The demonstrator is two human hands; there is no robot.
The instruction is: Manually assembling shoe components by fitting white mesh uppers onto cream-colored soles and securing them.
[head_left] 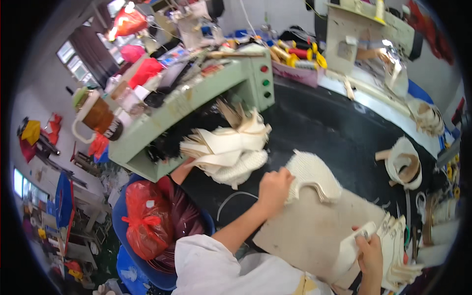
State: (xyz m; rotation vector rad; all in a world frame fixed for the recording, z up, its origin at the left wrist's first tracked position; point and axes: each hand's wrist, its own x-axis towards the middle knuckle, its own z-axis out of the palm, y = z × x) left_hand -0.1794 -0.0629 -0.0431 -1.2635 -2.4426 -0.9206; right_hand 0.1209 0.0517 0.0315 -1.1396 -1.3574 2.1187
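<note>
Where the blue bin (129,222) stands beside the black table (324,128), it holds a knotted red bag (143,221); deeper contents are hidden. The left hand (273,188) closes its fingers on a stack of white knitted pieces (311,173) lying on the table. The right hand (370,251), partly cut off, pinches cream pieces (355,244) beside the stack (397,245).

1 head-worn fisheye view, steeply downward and close over the black worktable (324,128), edges bent at the rim.

Black worktable (334,128) w/ green shelf unit (196,98), windows (73,61) upper left.
</note>
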